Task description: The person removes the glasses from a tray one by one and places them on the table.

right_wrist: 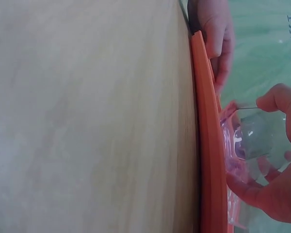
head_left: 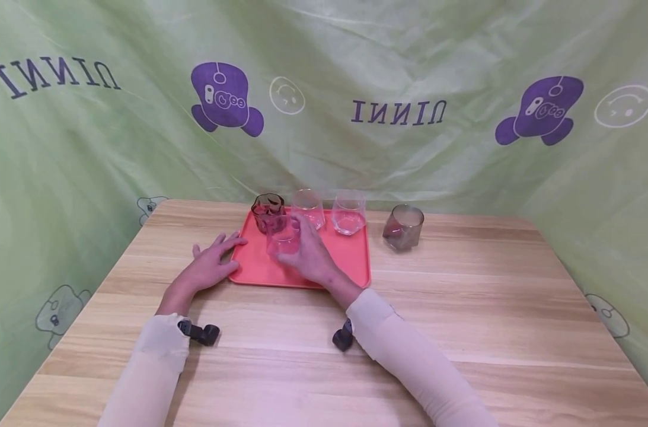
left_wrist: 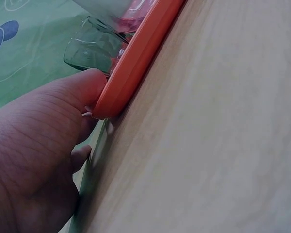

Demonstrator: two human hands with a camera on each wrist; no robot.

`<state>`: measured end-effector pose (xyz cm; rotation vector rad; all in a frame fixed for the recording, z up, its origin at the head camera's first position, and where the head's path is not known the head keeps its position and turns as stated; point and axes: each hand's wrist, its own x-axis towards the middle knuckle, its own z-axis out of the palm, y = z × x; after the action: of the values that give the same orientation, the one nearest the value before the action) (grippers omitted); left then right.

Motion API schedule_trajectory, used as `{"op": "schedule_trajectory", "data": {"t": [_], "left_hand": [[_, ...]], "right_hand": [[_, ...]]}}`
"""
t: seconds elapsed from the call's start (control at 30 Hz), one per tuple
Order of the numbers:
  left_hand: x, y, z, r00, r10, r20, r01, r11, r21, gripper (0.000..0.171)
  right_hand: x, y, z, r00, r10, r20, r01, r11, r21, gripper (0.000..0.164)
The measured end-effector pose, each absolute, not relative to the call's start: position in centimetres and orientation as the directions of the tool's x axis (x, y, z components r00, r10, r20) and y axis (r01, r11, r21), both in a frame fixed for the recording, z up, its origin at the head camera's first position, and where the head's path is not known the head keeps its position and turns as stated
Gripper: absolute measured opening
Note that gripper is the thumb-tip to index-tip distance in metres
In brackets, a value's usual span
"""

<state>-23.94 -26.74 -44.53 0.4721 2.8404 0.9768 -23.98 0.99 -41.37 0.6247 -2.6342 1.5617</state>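
My right hand [head_left: 314, 256] grips a clear drinking glass [head_left: 281, 236] by its side, over the left part of a red tray [head_left: 254, 270]. In the right wrist view, the thumb and fingers are spread around this glass [right_wrist: 252, 133], whose base is at or just above the tray. My left hand [head_left: 208, 267] rests against the tray's left edge with its fingers extended. The left wrist view shows a digit touching the tray rim [left_wrist: 131, 68]. Behind the held glass stand a dark tinted glass [head_left: 267, 204] and two more clear glasses [head_left: 307, 203], [head_left: 349, 212].
To the right of the tray, a smoky grey glass [head_left: 404, 228] stands on the wooden table [head_left: 462, 296]. A green printed curtain [head_left: 313, 53] hangs behind the table and along both sides. Small black cameras [head_left: 208, 335] are strapped to the wrists.
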Motion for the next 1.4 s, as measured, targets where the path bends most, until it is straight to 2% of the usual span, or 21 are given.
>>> {"op": "schedule_trajectory", "data": {"t": [0.4,0.67,1.23,1.4], "left_hand": [[-24.0,-26.7,-44.5,-0.946,0.324,0.006,0.258,0.742,0.619,0.056],[-24.0,-26.9,-44.6,-0.947,0.322,0.008,0.257,0.739,0.622,0.056],[-23.9,-26.6,-44.5,-0.949,0.314,0.0,0.245,0.74,0.626,0.057],[-23.9,-26.6,-44.4,-0.947,0.322,0.006,0.254,0.733,0.631,0.058]], "right_hand": [[-23.5,2.4,-40.7,-0.903,-0.365,0.226,-0.355,0.338,-0.872,0.086],[-23.0,4.1,-39.6,-0.91,-0.356,0.213,-0.31,0.242,-0.919,0.085],[-22.4,10.6,-38.9,-0.906,-0.344,0.246,-0.354,0.299,-0.886,0.089],[-22.0,12.4,-38.5,-0.903,-0.351,0.247,-0.364,0.318,-0.875,0.085]]}}
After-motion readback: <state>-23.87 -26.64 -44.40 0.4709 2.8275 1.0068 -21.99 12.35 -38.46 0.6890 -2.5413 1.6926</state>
